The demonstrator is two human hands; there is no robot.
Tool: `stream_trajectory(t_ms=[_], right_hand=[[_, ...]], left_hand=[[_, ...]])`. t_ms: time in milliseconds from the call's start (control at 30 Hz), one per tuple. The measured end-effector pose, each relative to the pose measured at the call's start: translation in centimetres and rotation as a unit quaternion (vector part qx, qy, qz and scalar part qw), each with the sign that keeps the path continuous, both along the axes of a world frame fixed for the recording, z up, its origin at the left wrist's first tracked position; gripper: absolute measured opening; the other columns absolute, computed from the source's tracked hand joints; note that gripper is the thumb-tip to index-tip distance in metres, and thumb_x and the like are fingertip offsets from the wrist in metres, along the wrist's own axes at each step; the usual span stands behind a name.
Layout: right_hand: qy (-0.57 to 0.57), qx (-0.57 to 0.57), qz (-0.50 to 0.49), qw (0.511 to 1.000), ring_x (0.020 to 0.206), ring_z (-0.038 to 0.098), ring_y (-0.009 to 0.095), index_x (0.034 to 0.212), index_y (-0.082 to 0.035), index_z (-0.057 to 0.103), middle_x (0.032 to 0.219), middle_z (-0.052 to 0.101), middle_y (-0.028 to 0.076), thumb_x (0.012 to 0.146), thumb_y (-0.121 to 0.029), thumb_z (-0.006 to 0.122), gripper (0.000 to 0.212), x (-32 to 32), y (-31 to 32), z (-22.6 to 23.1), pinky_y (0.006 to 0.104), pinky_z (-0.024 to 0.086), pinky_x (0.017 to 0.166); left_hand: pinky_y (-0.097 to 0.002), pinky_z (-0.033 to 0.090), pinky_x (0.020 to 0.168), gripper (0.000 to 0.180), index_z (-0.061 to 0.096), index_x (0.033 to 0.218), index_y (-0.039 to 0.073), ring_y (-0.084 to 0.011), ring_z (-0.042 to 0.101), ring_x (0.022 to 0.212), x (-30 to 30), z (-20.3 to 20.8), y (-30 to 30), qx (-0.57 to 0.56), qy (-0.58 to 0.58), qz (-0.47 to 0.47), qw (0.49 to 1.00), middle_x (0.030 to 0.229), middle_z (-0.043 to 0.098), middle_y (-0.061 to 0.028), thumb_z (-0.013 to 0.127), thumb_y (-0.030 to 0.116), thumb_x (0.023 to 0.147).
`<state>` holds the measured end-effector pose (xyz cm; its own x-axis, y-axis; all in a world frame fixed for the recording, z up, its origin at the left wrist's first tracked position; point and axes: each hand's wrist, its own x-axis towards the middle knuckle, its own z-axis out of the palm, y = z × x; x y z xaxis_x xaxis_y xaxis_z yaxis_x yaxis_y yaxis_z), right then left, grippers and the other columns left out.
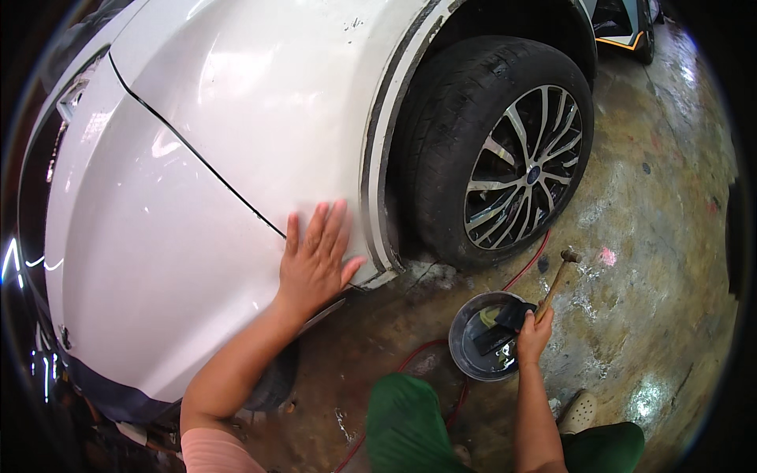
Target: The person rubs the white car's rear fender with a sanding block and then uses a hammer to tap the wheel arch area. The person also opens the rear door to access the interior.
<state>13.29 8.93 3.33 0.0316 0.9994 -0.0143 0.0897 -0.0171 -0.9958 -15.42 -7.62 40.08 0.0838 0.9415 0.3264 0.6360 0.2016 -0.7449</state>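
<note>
My left hand [313,260] lies flat with fingers spread on the white car body [213,260]. It is at the lower end of a dark panel seam, beside the wheel arch, and its fingertips are slightly blurred. My right hand [534,339] is closed on a black flat piece [512,319] that looks like folded sandpaper, held over the grey bowl [460,359]. Water and a greenish-yellow piece [489,316] show inside the bowl. A wooden-handled hammer [558,280] has its handle end at my right fingers; I cannot tell whether they grip it too.
A black tire [449,158] with a multi-spoke wheel [527,169] stands beyond the bowl. A red hose [528,266] runs over the wet, stained floor [631,315], past the bowl. A beige clog [579,411] is at lower right. Another vehicle [623,31] shows at the far right.
</note>
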Motion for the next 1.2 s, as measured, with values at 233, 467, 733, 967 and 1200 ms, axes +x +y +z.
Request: stream_trajectory(t_ms=[233, 467, 733, 967, 1200], right_hand=[[-0.014, 0.023, 0.009, 1.0, 0.096, 0.068, 0.026, 0.13, 0.002, 0.057, 0.118, 0.067, 0.019, 0.097, -0.01, 0.061, 0.035, 0.4, 0.7, -1.4, 0.036, 0.06, 0.072], [-0.005, 0.015, -0.007, 1.0, 0.096, 0.066, 0.032, 0.128, 0.004, 0.056, 0.113, 0.067, 0.022, 0.097, -0.012, 0.062, 0.036, 0.2, 0.6, -1.0, 0.0384, 0.057, 0.074], [0.025, -0.012, 0.016, 0.999, 0.103, 0.064, 0.05, 0.125, 0.006, 0.056, 0.112, 0.066, 0.032, 0.096, -0.017, 0.064, 0.038, 0.7, 0.1, 1.7, 0.0495, 0.049, 0.09], [0.019, 0.051, 0.001, 0.998, 0.075, 0.065, 0.016, 0.132, 0.001, 0.056, 0.105, 0.065, 0.013, 0.098, -0.01, 0.06, 0.036, -0.3, 1.0, -4.0, 0.0289, 0.057, 0.051], [0.025, 0.034, 0.0, 0.999, 0.078, 0.065, 0.017, 0.133, 0.001, 0.056, 0.105, 0.066, 0.013, 0.098, -0.01, 0.06, 0.037, 0.0, 1.2, -3.2, 0.0297, 0.058, 0.052]], left_hand=[[-0.061, 0.006, 0.127, 0.083, 0.038, 0.159, 0.002, -0.033, 0.021, 0.16, 2.4, 7.7, 7.8, 0.073, 0.07, -0.042, 0.994, 0.169, 0.033, -0.0132, 0.056, 0.057, 0.099], [-0.0564, 0.006, 0.128, 0.081, 0.038, 0.16, 0.005, -0.0288, 0.023, 0.159, 4.2, 13.0, 16.1, 0.126, 0.102, -0.114, 0.98, 0.168, 0.035, -0.011, 0.047, 0.061, 0.103], [-0.0556, 0.005, 0.129, 0.085, 0.034, 0.162, 0.005, -0.0285, 0.017, 0.161, 4.2, 13.4, 16.1, 0.115, 0.106, -0.084, 0.984, 0.171, 0.028, -0.0116, 0.045, 0.064, 0.102], [-0.0567, 0.005, 0.13, 0.093, 0.026, 0.165, 0.005, -0.0261, 0.016, 0.161, 3.3, 9.5, 11.9, 0.117, 0.071, -0.043, 0.99, 0.173, 0.023, -0.0106, 0.047, 0.067, 0.098], [-0.0584, 0.006, 0.129, 0.096, 0.031, 0.162, 0.003, -0.0276, 0.021, 0.16, 2.7, 7.4, 9.7, 0.115, 0.058, -0.043, 0.991, 0.17, 0.029, -0.0129, 0.058, 0.064, 0.093]])
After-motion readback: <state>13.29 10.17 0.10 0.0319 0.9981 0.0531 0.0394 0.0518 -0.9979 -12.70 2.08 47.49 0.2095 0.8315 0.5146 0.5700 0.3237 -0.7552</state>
